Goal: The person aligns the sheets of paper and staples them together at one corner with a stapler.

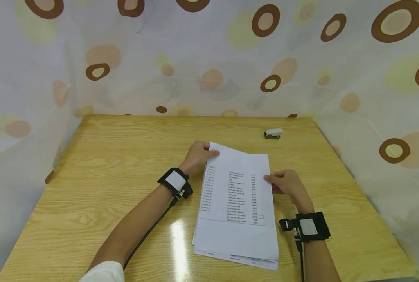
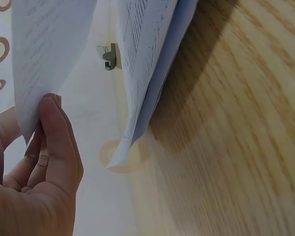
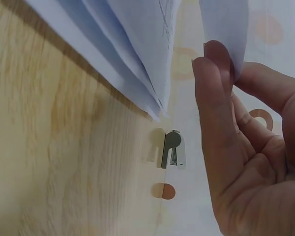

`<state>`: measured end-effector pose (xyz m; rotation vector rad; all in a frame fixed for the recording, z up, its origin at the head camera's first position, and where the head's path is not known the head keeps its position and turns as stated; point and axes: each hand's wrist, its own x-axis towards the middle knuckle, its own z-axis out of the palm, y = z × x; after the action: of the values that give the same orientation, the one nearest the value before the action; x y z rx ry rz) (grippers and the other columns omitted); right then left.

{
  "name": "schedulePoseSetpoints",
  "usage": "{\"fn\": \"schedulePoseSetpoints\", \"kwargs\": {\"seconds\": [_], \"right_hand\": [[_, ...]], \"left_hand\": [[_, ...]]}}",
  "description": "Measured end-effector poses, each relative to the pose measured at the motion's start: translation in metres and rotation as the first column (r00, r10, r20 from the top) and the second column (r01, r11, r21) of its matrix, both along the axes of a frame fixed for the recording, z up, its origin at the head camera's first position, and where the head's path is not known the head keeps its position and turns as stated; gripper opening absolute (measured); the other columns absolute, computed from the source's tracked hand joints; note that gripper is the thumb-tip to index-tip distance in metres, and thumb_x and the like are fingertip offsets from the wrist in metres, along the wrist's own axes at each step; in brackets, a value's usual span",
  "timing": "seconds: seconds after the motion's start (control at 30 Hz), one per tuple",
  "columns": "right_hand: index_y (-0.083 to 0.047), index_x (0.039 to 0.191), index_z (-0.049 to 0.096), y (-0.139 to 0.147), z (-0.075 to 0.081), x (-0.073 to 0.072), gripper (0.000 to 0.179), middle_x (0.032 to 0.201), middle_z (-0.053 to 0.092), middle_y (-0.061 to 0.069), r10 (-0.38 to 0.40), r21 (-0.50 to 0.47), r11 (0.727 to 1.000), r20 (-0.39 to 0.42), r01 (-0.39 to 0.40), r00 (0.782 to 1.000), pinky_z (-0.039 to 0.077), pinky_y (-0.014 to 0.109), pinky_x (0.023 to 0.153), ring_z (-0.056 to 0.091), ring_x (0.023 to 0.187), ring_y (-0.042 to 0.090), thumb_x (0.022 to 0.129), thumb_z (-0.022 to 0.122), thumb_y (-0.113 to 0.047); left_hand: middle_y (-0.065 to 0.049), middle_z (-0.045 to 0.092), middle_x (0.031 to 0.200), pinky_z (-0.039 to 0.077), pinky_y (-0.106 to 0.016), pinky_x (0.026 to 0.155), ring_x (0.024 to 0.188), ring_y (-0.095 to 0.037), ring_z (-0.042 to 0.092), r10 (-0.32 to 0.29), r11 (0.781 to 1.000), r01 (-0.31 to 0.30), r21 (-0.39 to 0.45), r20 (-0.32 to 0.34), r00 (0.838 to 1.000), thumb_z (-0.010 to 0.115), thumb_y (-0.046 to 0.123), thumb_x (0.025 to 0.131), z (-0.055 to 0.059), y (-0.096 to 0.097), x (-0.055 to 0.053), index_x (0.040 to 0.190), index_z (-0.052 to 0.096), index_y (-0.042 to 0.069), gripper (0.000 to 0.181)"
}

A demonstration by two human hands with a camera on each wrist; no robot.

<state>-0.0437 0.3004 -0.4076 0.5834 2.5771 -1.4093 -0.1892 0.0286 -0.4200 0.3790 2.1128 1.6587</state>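
Note:
Both hands hold a printed paper sheet (image 1: 235, 237) above the table. My left hand (image 1: 196, 156) pinches its upper left corner, thumb on the printed face. On the right edge, my right hand (image 1: 287, 183) grips the sheet between thumb and fingers. More sheets (image 2: 140, 59) hang just beneath it, separated from it in both wrist views; their lower edges stick out below it in the head view. In the right wrist view these under sheets (image 3: 123, 54) fan slightly apart, and the held sheet (image 3: 226, 29) bends at the fingertips. Print in rows and columns covers the top page.
A small white and grey stapler (image 1: 273, 134) stands on the wooden table (image 1: 132, 156) toward the back right. Patterned cloth (image 1: 209, 58) hangs behind the table and along its sides. A black strap with a cable (image 1: 149, 231) runs from each wrist.

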Motion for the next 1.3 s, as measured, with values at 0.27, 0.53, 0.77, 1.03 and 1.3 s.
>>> {"fn": "schedulePoseSetpoints", "kwargs": {"seconds": [0.27,0.53,0.77,1.03,1.3], "right_hand": [[0.009,0.108,0.070,-0.001,-0.004,0.000,0.032,0.090,0.070,0.014,-0.011,0.026,1.000,-0.004,0.011,1.000,0.057,0.031,0.067,0.067,0.070,0.018,0.098,0.066,-0.020],[0.010,0.108,0.070,-0.001,-0.009,-0.001,0.032,0.090,0.070,0.014,-0.013,0.055,0.998,0.011,0.012,1.000,0.057,0.033,0.067,0.067,0.070,0.017,0.098,0.065,-0.020],[0.011,0.110,0.069,-0.004,-0.012,-0.004,0.034,0.091,0.070,0.016,-0.027,0.064,0.998,0.024,0.026,0.999,0.056,0.034,0.068,0.068,0.070,0.018,0.098,0.065,-0.020],[0.012,0.112,0.068,-0.002,-0.016,-0.008,0.035,0.092,0.071,0.017,-0.036,0.076,0.997,0.029,0.033,0.999,0.056,0.033,0.067,0.069,0.072,0.021,0.100,0.062,-0.021],[0.014,0.119,0.063,0.012,-0.006,0.005,0.050,0.105,0.068,0.024,-0.030,0.106,0.994,0.036,0.026,0.999,0.057,0.038,0.076,0.069,0.090,0.031,0.101,0.058,-0.033]], "left_hand": [[-0.007,0.071,0.086,0.046,-0.026,0.064,0.073,-0.017,0.065,0.000,0.998,-0.001,-0.055,-0.014,1.000,0.068,0.019,0.097,-0.003,0.002,0.001,0.109,0.072,0.000,0.023],[-0.006,0.064,0.079,0.044,-0.028,0.065,0.069,-0.014,0.055,-0.008,0.996,0.006,-0.086,-0.024,1.000,0.069,0.016,0.095,-0.006,-0.002,0.001,0.087,0.071,-0.001,0.019],[-0.014,0.068,0.111,0.052,-0.036,0.084,0.091,-0.021,0.063,0.025,0.991,-0.025,-0.134,-0.006,1.000,0.066,0.014,0.096,-0.006,-0.006,0.001,0.120,0.068,-0.005,0.031],[-0.016,0.064,0.123,0.049,-0.034,0.088,0.101,-0.023,0.062,0.025,0.987,-0.028,-0.161,-0.022,0.999,0.063,0.015,0.098,-0.009,-0.008,0.000,0.131,0.061,-0.005,0.038],[-0.017,0.061,0.127,0.052,-0.034,0.082,0.107,-0.025,0.062,0.015,0.989,-0.023,-0.144,-0.056,0.998,0.059,0.019,0.100,-0.007,-0.029,0.006,0.137,0.056,0.000,0.042]]}}
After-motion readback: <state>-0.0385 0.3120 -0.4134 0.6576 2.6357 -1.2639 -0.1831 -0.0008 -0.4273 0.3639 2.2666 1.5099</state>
